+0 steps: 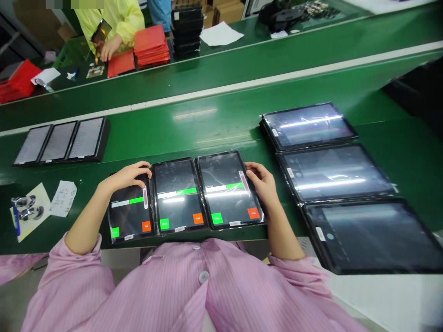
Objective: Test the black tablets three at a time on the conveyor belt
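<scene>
Left hand point(128, 176) sits half-spread left of black rectangular middle tablet point(180, 197); right hand point(265, 183), likewise, at matching tablet point(227, 197) right of it.

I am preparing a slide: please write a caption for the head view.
Left hand over the leftmost, right hand at the rightmost of three side-by-side tablets showing green and orange-red squares.

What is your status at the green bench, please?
Left hand over left one, right hand at right one of three black rectangular tablets. All three screens lit. Left hand partly covers left screen.
</scene>
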Demonstrator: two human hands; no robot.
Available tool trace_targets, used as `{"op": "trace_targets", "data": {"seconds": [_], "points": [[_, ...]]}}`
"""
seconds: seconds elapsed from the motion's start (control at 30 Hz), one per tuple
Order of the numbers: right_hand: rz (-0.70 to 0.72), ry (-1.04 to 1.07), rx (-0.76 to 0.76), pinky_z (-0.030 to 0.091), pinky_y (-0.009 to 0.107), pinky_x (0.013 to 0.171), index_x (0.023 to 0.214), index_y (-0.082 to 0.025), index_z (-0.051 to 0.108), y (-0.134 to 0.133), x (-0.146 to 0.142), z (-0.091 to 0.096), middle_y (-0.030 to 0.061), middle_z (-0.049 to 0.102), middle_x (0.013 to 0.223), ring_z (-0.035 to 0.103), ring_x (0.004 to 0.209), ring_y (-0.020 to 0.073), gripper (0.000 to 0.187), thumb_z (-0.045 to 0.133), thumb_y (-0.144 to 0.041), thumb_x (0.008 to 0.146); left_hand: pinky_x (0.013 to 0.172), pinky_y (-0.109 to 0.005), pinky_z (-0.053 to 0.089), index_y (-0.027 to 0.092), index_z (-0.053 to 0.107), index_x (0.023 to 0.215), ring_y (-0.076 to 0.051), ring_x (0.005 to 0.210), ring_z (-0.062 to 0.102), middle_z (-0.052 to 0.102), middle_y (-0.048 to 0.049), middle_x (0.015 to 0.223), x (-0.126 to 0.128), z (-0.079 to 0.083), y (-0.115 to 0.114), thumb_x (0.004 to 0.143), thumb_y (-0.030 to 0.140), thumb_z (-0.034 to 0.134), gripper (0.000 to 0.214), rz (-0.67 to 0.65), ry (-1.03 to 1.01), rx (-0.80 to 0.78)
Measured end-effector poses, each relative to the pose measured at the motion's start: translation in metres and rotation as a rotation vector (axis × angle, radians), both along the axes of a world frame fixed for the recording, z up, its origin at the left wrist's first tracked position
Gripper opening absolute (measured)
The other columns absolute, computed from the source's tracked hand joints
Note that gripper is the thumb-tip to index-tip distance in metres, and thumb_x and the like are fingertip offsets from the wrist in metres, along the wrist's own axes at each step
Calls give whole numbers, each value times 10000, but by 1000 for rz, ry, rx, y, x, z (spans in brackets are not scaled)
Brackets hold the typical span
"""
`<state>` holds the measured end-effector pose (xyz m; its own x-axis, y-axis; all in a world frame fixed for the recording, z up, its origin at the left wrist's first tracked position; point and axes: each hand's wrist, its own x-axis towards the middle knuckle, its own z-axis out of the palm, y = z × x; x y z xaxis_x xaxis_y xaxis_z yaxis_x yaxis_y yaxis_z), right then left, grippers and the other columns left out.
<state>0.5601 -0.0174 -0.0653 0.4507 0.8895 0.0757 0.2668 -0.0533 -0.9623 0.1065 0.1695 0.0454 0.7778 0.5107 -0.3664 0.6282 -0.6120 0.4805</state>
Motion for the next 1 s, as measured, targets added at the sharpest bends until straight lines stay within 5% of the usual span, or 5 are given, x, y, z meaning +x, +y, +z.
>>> {"op": "trace_targets", "data": {"seconds": [0.3,0.47,0.67,0.8,1.0], "points": [[14,-28,17,491,403,916,1137,-255,652,3,-4,0,54,629,1023,595,962,235,333,591,-418,854,1083,-475,425,239,621,1103,-316,1245,560,602,-104,1329,13,16,6,863,710,542,535,33,48,132],[40,13,20,488,401,918,1124,-247,658,5,-3,1,39,612,969,589,916,222,321,600,-392,844,1151,-556,311,219,516,1298,-337,1348,493,549,-145,1443,86,19,-10,925,618,540,547,-8,17,294],[12,-34,42,488,418,918,1123,-247,660,6,-5,-4,49,615,996,591,928,231,325,572,-384,842,1171,-565,273,273,259,1532,-339,1477,309,333,-179,1594,154,-9,-15,856,424,713,828,-202,-55,100],[25,-33,41,495,422,920,1139,-249,661,6,-2,-6,50,619,1004,594,916,229,339,575,-393,844,1117,-501,365,323,467,1388,-303,1337,437,458,-109,1416,153,-12,-7,866,359,698,571,-270,-94,40],[27,-45,46,502,424,915,1140,-253,663,6,-2,-6,56,624,1018,595,919,233,337,576,-396,847,1123,-589,306,357,640,1214,-360,1360,359,336,-87,1451,154,-7,-10,897,302,647,322,-309,62,79]]}}
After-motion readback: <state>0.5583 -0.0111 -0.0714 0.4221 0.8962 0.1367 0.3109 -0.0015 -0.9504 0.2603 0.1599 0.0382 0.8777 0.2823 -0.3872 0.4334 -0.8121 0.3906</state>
